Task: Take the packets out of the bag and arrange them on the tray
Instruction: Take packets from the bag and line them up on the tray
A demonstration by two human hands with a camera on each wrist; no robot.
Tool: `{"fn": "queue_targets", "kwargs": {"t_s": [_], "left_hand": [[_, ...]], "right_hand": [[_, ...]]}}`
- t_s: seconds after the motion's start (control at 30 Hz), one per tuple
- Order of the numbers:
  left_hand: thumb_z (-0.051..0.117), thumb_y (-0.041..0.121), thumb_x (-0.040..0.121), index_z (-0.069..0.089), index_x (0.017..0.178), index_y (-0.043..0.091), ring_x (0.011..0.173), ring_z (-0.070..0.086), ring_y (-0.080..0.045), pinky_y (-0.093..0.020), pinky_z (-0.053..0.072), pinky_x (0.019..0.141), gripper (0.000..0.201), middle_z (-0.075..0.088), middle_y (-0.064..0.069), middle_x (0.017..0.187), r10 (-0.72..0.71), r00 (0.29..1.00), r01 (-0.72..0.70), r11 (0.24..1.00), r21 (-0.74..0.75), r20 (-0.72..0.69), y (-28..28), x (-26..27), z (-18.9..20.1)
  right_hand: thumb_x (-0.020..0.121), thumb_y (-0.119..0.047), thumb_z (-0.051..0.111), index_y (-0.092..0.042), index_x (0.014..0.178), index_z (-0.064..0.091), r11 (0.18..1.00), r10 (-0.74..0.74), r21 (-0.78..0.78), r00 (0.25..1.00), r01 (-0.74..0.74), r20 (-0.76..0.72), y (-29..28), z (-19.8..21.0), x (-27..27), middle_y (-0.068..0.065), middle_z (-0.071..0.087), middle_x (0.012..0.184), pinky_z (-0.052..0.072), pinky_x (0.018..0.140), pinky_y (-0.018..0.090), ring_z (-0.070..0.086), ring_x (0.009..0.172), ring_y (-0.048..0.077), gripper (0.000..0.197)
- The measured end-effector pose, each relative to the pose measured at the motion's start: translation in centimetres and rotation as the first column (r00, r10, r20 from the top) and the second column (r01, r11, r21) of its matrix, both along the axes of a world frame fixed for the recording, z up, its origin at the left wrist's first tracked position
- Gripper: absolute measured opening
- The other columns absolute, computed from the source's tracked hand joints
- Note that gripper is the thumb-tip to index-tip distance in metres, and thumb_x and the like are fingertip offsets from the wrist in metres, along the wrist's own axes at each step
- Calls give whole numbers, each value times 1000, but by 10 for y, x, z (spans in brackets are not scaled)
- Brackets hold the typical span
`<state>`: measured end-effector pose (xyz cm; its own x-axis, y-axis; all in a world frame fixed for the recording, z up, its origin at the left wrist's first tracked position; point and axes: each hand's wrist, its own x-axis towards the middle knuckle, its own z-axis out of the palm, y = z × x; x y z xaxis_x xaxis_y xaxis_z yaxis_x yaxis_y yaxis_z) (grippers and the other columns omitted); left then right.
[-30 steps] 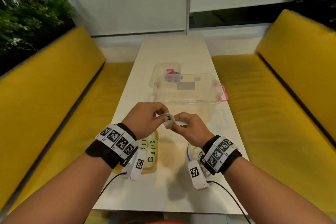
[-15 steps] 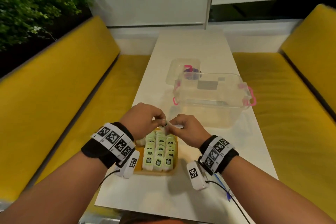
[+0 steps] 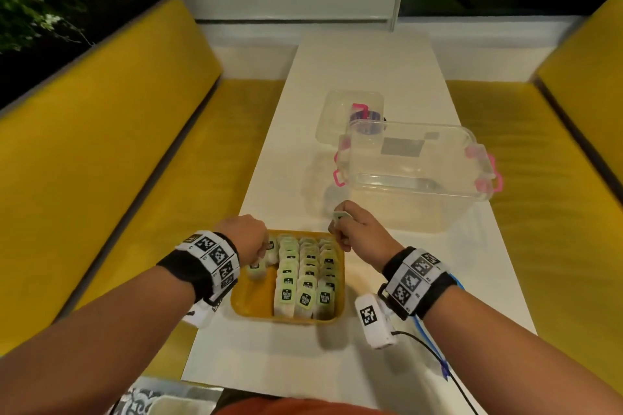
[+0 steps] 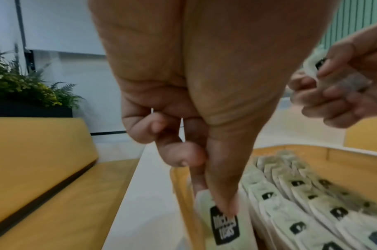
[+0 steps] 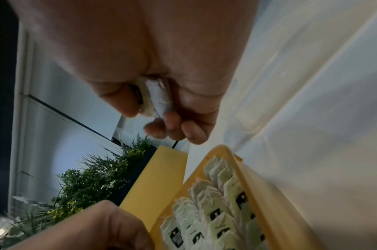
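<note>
A yellow tray [image 3: 286, 319] near the table's front edge holds rows of pale green packets [image 3: 305, 280] that stand upright. My left hand [image 3: 261, 254] is low over the tray's left column. In the left wrist view its thumb and forefinger pinch one packet [image 4: 223, 225] at the top, just inside the tray's left wall [image 4: 181, 189]. My right hand [image 3: 337, 226] hovers above the tray's far right corner, and a packet's edge [image 3: 338, 215] sticks out of it. The right wrist view shows its curled fingers around a packet [image 5: 143, 98] and something silvery [image 5: 160, 96].
A clear plastic box [image 3: 414, 178] with pink latches stands just beyond the tray on the right, its lid [image 3: 350, 111] behind it. Yellow benches [image 3: 101, 178] flank the narrow white table [image 3: 371, 61]. A shiny patterned thing [image 3: 168, 396] lies at the bottom edge.
My hands, joined on one packet above the table a second ago, have parted. The left has dropped into the tray with a packet; the right stays raised. The view has tilted down.
</note>
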<state>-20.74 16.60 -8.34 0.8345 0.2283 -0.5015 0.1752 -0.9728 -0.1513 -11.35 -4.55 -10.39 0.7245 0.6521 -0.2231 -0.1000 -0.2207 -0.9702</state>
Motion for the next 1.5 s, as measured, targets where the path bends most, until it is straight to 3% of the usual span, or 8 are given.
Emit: {"fn": "queue_targets", "kwargs": {"t_s": [0.27, 0.4, 0.63, 0.83, 1.0, 1.27, 1.4, 1.5], "left_hand": [[59, 23, 86, 72, 87, 30, 86, 64, -18, -26, 47, 66, 14, 69, 5, 94, 24, 993, -32, 997, 65, 118, -2, 16, -21], [61, 27, 88, 71, 94, 29, 90, 64, -19, -26, 45, 67, 12, 69, 3, 99, 29, 992, -38, 997, 65, 126, -3, 17, -26], [60, 41, 91, 66, 104, 30, 91, 62, -15, -28, 50, 71, 19, 68, 5, 103, 48, 963, -38, 998, -42, 264, 0, 9, -10], [56, 52, 91, 63, 105, 34, 69, 51, 10, -16, 38, 66, 24, 65, 20, 94, 173, 822, 126, 874, -469, 543, -26, -2, 27], [60, 38, 91, 67, 104, 29, 68, 48, -1, -26, 43, 71, 17, 67, 12, 95, 57, 788, 211, 911, -355, 614, -45, -2, 30], [59, 39, 90, 67, 103, 34, 70, 48, -5, -22, 36, 66, 16, 69, 13, 90, 31, 780, 191, 939, -285, 625, -48, -5, 34], [60, 35, 89, 67, 100, 34, 65, 49, -1, -20, 37, 62, 12, 69, 15, 87, 72, 780, 156, 939, -305, 622, -44, -9, 37], [62, 33, 89, 66, 96, 33, 67, 51, 1, -20, 39, 62, 9, 69, 15, 88, 117, 787, 84, 953, -292, 606, -32, -14, 38]], "right_hand": [[95, -17, 61, 7, 88, 62, 999, 51, 4, 995, -52, 84, -3, -3, -1, 10, 65, 72, 48, 49, 31, 59, 49, 22, 25], [101, -17, 50, -7, 82, 56, 998, 53, -26, 985, -49, 162, -3, -12, -1, 2, 61, 67, 47, 58, 35, 53, 53, 18, 23], [97, -12, 56, -6, 97, 63, 996, 55, -81, 984, -42, 168, -4, -15, -5, -1, 63, 68, 55, 70, 41, 63, 62, 16, 10], [89, -9, 69, -7, 90, 68, 998, 56, -29, 990, -53, 132, 0, -9, -11, 11, 70, 74, 57, 65, 38, 66, 64, 22, 2], [87, -15, 73, -1, 86, 69, 996, 86, -14, 986, -85, 144, 3, -6, -17, 15, 71, 75, 57, 70, 44, 66, 64, 23, 14], [90, -25, 70, -19, 70, 71, 987, 127, -132, 944, -91, 303, -2, -3, -20, 0, 67, 61, 46, 56, 17, 58, 52, 7, 20], [98, -28, 57, -13, 91, 75, 979, 177, -160, 913, -125, 367, -6, -6, -18, -5, 66, 65, 49, 62, 22, 59, 56, 6, 25], [96, -31, 59, -18, 112, 70, 980, 104, -196, 904, -23, 415, -10, -14, -11, -6, 70, 96, 51, 73, 26, 63, 69, 10, 23]]}}
